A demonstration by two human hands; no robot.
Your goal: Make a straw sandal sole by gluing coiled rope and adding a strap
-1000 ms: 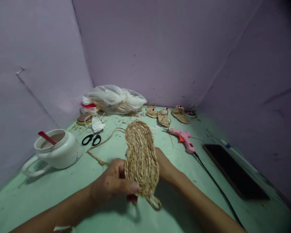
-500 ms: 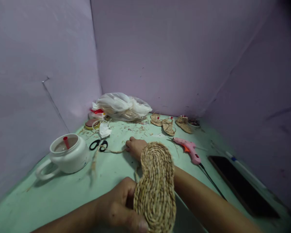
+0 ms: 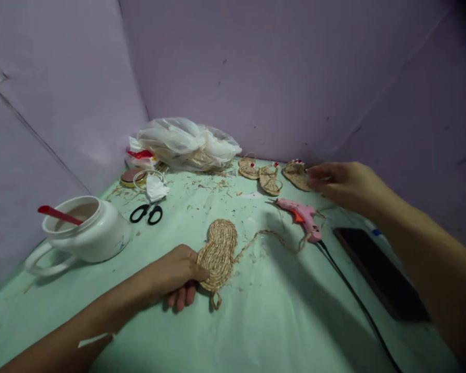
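Observation:
My left hand point(image 3: 180, 272) grips the wide near end of a woven straw shoe sole point(image 3: 219, 251), thumb on top, just above the green tabletop. A loose braided straw cord point(image 3: 272, 233) trails from the sole's right side to the glue gun, and a small loop hangs at its near end. My right hand point(image 3: 345, 181) is stretched out over the back right, beside a small straw sandal point(image 3: 295, 175). Its fingertips are blurred, so whether they hold anything is unclear. Below it lies a pink glue gun point(image 3: 302, 213) with an orange trigger.
Two more straw sandals point(image 3: 270, 180) lie at the back. Left stand a white mug point(image 3: 104, 230) with a red stick point(image 3: 60, 214) and black-handled scissors point(image 3: 146, 213). A plastic bag point(image 3: 186, 145) rests by the wall. A dark phone point(image 3: 380, 274) and the glue gun's cord point(image 3: 357, 298) are right.
My right hand has swung from behind the sole to the back right. My left hand has lowered the sole toward the table. The cord's loose end now lies to the right.

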